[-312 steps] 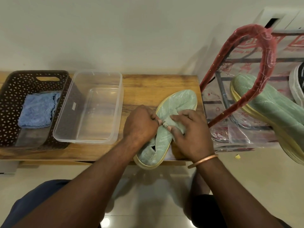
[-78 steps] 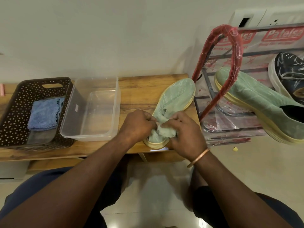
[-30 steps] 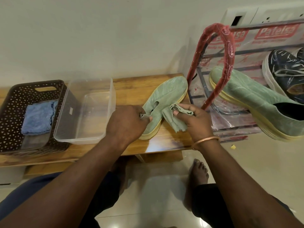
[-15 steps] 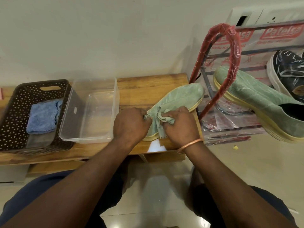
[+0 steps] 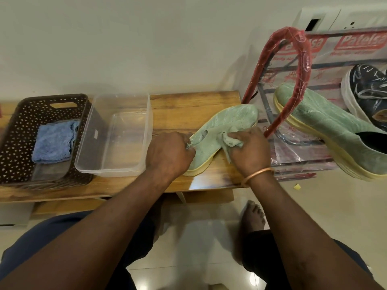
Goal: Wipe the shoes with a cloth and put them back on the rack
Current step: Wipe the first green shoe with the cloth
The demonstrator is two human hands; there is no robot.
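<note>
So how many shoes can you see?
3. One green shoe on the wooden bench, gripped by the left hand, the right hand pressing a cloth on it. A second green shoe on the rack. A dark shoe beside that, partly cut off; more may be hidden.

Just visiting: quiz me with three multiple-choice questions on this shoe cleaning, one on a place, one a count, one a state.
1. Where does the blue cloth lie? A on the floor B in the dark basket C on the person's lap
2. How many green shoes show? A one B three C two
3. The right hand is: A gripping a green cloth B empty and open C pointing upward
Answers: 1 B, it lies in the basket. 2 C, one on the bench, one on the rack. 3 A, it clutches the cloth.
</note>
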